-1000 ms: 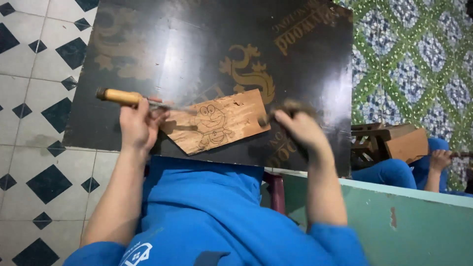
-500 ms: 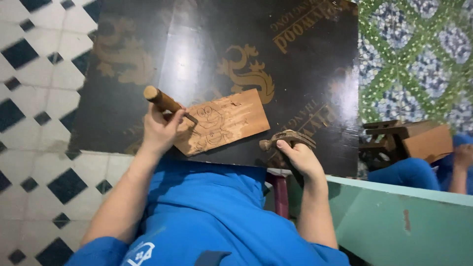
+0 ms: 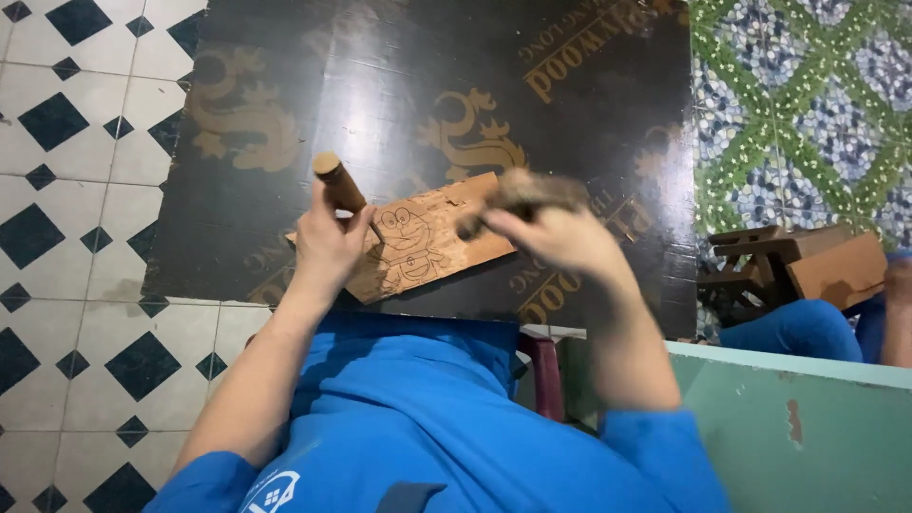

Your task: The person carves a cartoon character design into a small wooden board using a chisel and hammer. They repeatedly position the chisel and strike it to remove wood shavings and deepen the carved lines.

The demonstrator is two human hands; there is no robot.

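A small wooden plank (image 3: 432,233) with a cartoon figure carved on it lies on a dark plywood sheet (image 3: 399,85). My left hand (image 3: 328,242) grips a chisel with a round wooden handle (image 3: 337,182), its tip down on the plank's left part. My right hand (image 3: 560,233) holds a wooden mallet (image 3: 522,195) over the plank's right end, blurred by motion. My blue-clad knees fill the bottom of the view.
White floor tiles with dark diamonds (image 3: 66,190) lie left of the sheet, green patterned tiles (image 3: 807,95) to the right. A small wooden stool (image 3: 788,266) and another person's blue-clad leg (image 3: 788,328) are at the right. A green board (image 3: 798,427) sits at lower right.
My right hand has swung the mallet up and left over the plank. The chisel in my left hand has tilted more upright.
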